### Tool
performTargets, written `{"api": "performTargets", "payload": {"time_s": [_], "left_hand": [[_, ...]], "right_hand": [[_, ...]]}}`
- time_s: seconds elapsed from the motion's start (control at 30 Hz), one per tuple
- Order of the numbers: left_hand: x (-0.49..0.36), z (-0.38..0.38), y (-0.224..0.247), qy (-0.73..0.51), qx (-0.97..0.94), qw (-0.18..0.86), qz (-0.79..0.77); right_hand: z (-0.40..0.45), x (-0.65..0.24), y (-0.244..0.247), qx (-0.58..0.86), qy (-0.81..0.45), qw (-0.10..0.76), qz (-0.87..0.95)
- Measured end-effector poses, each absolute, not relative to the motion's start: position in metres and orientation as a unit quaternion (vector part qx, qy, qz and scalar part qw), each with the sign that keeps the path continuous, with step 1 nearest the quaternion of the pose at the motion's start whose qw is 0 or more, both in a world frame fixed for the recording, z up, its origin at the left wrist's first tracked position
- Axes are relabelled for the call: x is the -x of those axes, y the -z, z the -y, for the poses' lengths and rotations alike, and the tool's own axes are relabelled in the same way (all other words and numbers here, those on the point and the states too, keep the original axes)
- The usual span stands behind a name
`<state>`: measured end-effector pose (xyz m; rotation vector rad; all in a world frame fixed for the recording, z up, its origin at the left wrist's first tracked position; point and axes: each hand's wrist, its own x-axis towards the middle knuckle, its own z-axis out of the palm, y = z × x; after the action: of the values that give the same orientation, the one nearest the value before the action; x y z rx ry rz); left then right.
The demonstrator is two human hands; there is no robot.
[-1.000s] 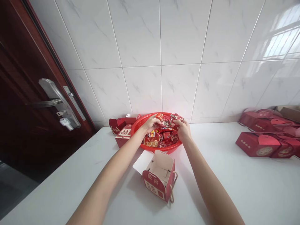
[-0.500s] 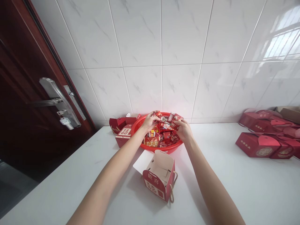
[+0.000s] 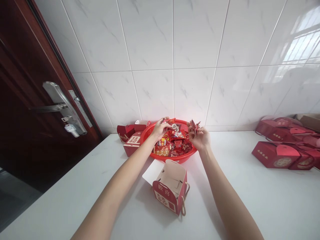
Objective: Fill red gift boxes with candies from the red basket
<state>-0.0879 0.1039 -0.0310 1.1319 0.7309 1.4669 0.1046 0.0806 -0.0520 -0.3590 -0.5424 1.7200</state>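
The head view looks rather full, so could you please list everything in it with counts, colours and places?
basket: 1, red, table's back, by the wall
packets: many, mostly red, in the basket and hands
open box: 1, red, pale inside, before the basket
rope: 1, tan, on the open box's right side
left boxes: at least 2, red, left of the basket
right boxes: several, red, table's right end
carton: 1, brown, far right
table: 1, white, below
wall: 1, white tile, behind
door: 1, dark red, left
handle: 1, silver, on the door
keys: number unclear, pale, below the handle
left hand: 1, bare, basket's left
right hand: 1, bare, basket's right
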Motion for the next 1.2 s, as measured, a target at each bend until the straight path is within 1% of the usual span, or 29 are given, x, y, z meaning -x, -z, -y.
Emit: {"api": "performTargets", "payload": {"time_s": [0.1, 0.23, 0.47, 0.73, 1.03, 1.1, 1.2], "left_hand": [[0.087, -0.103, 0.030, -0.618, -0.478, 0.542, -0.311], [0.087, -0.100, 0.030, -0.614, -0.479, 0.544, -0.314], [0.085, -0.096, 0.027, -0.623, -0.475, 0.538, -0.312], [0.087, -0.094, 0.029, -0.578, -0.511, 0.547, -0.325], [0.089, -0.100, 0.032, -0.540, -0.555, 0.537, -0.336], [0.090, -0.104, 0.036, -0.536, -0.566, 0.510, -0.364], [0.094, -0.114, 0.048, -0.528, -0.593, 0.408, -0.450]], "right_hand": [[-0.083, -0.108, 0.056, 0.112, -0.762, 0.598, 0.222], [-0.086, -0.106, 0.058, 0.115, -0.754, 0.607, 0.226], [-0.089, -0.093, 0.061, 0.216, -0.690, 0.619, 0.307], [-0.081, -0.080, 0.059, 0.256, -0.661, 0.612, 0.351], [-0.083, -0.083, 0.060, 0.268, -0.650, 0.630, 0.330], [-0.086, -0.084, 0.062, 0.272, -0.642, 0.644, 0.313], [-0.090, -0.085, 0.064, 0.276, -0.634, 0.660, 0.294]]}}
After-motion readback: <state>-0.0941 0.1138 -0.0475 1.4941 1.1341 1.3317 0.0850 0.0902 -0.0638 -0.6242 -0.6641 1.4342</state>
